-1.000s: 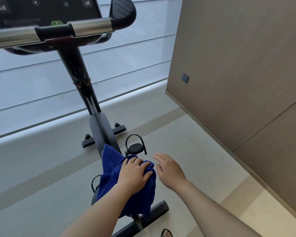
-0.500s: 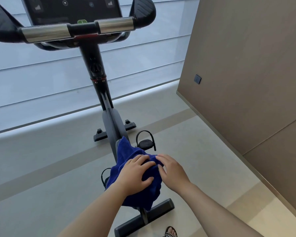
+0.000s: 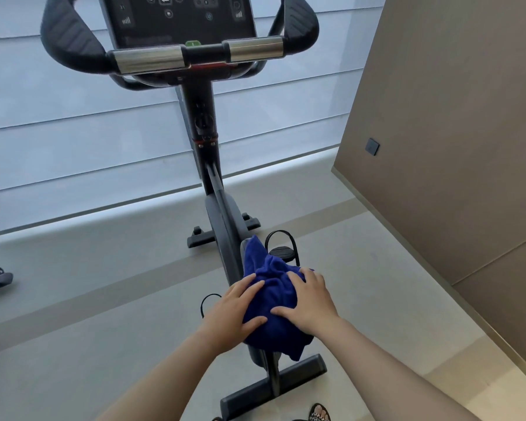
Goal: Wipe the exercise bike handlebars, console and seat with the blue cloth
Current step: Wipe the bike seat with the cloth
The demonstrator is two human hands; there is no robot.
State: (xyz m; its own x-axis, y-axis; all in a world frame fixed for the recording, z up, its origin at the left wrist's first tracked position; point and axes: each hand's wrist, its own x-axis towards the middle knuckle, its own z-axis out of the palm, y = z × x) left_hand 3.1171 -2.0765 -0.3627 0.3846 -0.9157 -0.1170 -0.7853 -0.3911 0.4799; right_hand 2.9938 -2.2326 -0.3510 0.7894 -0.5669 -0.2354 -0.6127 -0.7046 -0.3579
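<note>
Handlebars [image 3: 70,41] and console [image 3: 179,16] high up, well apart from cloth. Left hand [image 3: 233,309] lies flat on left side of cloth [image 3: 271,302], fingers spread and fairly straight, thumb pressing lower edge, gripping nothing. Cloth bunched over seat, which is hidden beneath; one corner hangs down toward rear base bar. Right hand [image 3: 312,302] flat on cloth's right side, fingers spread. Brown wall [image 3: 438,117] at far right.
</note>
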